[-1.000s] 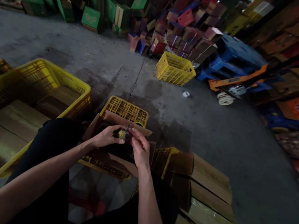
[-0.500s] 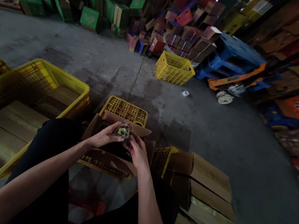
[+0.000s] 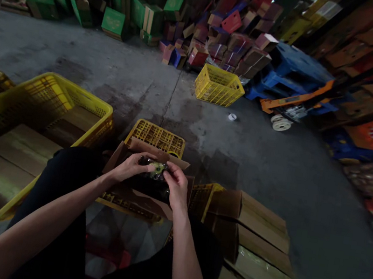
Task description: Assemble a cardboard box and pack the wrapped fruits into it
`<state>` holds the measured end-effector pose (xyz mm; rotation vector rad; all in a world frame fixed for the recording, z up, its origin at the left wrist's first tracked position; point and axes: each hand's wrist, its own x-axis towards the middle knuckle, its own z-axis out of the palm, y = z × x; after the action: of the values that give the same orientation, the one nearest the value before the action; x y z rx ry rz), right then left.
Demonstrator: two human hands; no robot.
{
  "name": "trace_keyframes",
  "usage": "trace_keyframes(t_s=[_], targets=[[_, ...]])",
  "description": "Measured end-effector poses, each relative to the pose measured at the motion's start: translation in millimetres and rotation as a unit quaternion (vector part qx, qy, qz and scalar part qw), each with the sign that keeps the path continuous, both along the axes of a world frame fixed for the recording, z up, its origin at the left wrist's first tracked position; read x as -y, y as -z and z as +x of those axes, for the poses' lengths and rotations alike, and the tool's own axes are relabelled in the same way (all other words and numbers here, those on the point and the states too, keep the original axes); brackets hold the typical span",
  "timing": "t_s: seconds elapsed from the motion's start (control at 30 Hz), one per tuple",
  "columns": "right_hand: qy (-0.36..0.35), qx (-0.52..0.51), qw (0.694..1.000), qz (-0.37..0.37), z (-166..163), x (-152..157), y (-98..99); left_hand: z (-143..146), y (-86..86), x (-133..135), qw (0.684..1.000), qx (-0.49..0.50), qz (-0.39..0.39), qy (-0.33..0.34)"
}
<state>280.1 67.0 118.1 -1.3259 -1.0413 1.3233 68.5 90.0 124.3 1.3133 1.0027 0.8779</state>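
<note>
Between my two hands is a small clear plastic packet (image 3: 156,168) with a yellow-green patch and dark bits around it; its exact kind is too dim to make out. My left hand (image 3: 132,167) pinches its left side, and my right hand (image 3: 175,181) grips the right side. Both are just above an open cardboard box (image 3: 148,202) with its flaps spread out. Dark, shiny material shows inside the box, partly hidden by my hands. A yellow plastic crate (image 3: 153,135) lies under and behind the box.
At left stands a large yellow crate (image 3: 103,114) holding closed cartons (image 3: 19,146). More cartons (image 3: 264,232) are stacked at right. Farther off are a yellow crate (image 3: 218,88), blue pallets (image 3: 300,65), an orange pallet jack (image 3: 297,100) and heaps of green boxes (image 3: 115,22).
The packet has gone from bunched up to stretched out sideways and sits slightly lower. My right hand has shifted up a little, its fingers now at the packet's right end.
</note>
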Motion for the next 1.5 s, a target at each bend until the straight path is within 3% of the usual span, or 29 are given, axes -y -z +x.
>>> trace_keyframes(t_s=[0.23, 0.43, 0.63, 0.83, 1.03, 1.13, 1.23, 1.33, 1.43, 1.5], targets=[[-0.003, 0.018, 1.0, 0.014, -0.6, 0.6, -5.1, -0.9, 8.4, -3.5, 0.999, 0.021, 0.017, 0.02], [0.015, 0.029, 0.999, 0.008, 0.0, 0.7, -4.9, 0.7, 6.9, -1.4, 0.998, 0.002, 0.04, 0.053], [-0.015, 0.038, 0.999, 0.01, -0.5, 1.2, -5.1, 1.7, 4.3, 0.5, 0.997, -0.038, 0.039, 0.063], [-0.003, 0.011, 1.0, 0.013, 0.8, -0.1, -5.6, -11.0, 4.3, -5.2, 0.985, -0.164, 0.059, 0.007], [0.04, 0.009, 0.999, 0.018, 8.3, -3.2, -4.5, -21.3, 14.2, -3.5, 0.928, -0.36, 0.099, 0.003], [0.052, 0.042, 0.997, 0.029, 19.5, -3.8, -4.4, -22.2, 23.0, -0.7, 0.897, -0.426, 0.118, 0.005], [0.021, 0.141, 0.99, 0.005, 32.8, 1.4, -2.9, -21.6, 31.2, -0.6, 0.899, -0.415, 0.138, -0.005], [-0.056, 0.334, 0.941, -0.02, 36.9, 11.7, -1.6, -19.4, 34.8, -2.8, 0.917, -0.369, 0.152, -0.021], [-0.127, 0.527, 0.84, -0.017, 28.9, 18.0, -4.7, -15.3, 34.3, -4.7, 0.934, -0.316, 0.16, -0.033], [-0.154, 0.603, 0.782, -0.031, 21.8, 17.4, -8.8, -11.6, 33.3, -4.9, 0.947, -0.28, 0.157, -0.029]])
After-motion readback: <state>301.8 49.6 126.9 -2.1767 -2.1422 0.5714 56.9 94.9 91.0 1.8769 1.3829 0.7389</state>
